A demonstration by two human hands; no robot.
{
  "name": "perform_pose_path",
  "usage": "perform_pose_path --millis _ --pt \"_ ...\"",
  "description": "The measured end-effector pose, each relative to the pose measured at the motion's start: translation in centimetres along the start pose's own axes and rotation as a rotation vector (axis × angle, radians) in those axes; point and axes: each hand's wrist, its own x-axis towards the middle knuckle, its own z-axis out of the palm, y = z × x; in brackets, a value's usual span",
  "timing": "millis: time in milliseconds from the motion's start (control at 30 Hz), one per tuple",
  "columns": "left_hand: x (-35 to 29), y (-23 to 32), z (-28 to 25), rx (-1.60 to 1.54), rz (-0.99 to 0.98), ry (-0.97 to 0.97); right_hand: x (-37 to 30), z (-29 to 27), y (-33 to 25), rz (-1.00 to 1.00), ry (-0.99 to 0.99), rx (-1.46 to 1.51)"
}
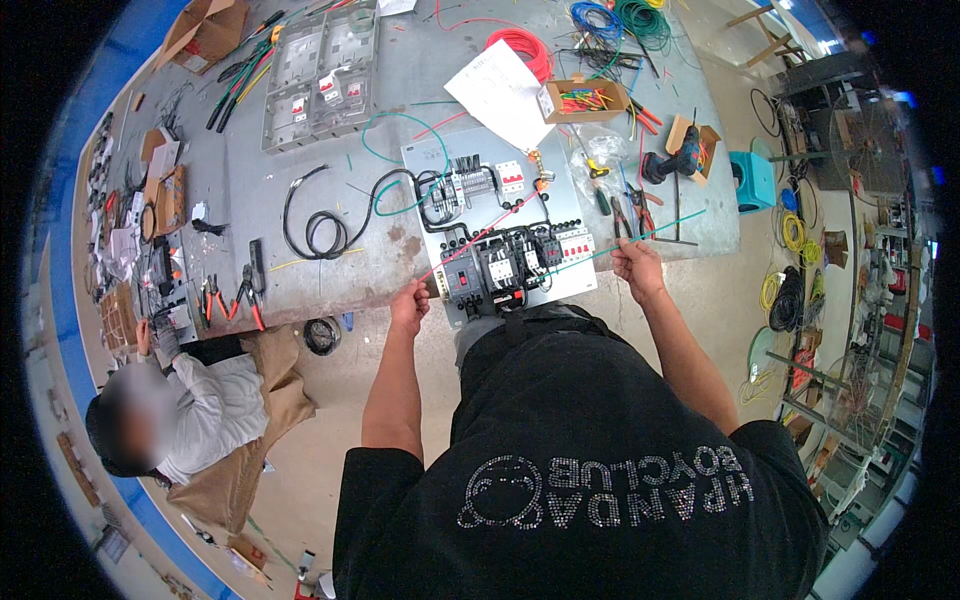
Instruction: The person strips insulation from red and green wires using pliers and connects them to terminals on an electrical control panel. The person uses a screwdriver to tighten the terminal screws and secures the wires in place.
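Observation:
At the left edge of a grey mounting panel (420, 155), my left hand (409, 306) is closed on a red wire (480, 236). That wire slants up across the panel to its upper right side. My right hand (637, 270), off the panel's right edge, is closed on a green wire (675, 221), whose far end sticks out over the table. Between my hands the panel carries black contactors (500, 264), a row of white breakers with red switches (577, 248) and a black breaker (460, 280). Higher up sit a terminal strip (473, 180) and another white breaker (510, 176).
The metal table (385, 245) holds a loop of black cable (325, 232), pliers (640, 208), a power drill (676, 160), a carton of coloured pieces (585, 98), a paper sheet (500, 92) and a grey enclosure (320, 75). A co-worker (215, 405) sits at the left.

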Motion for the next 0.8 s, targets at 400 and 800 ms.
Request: perform_pose_path --millis 400,800 --pt "-0.6 0.9 0.1 0.021 0.039 -0.043 0.2 0.0 0.4 -0.002 0.009 -0.003" --pt "-0.5 0.8 0.6 0.026 0.019 -0.045 -0.2 0.4 0.0 0.015 0.02 0.016"
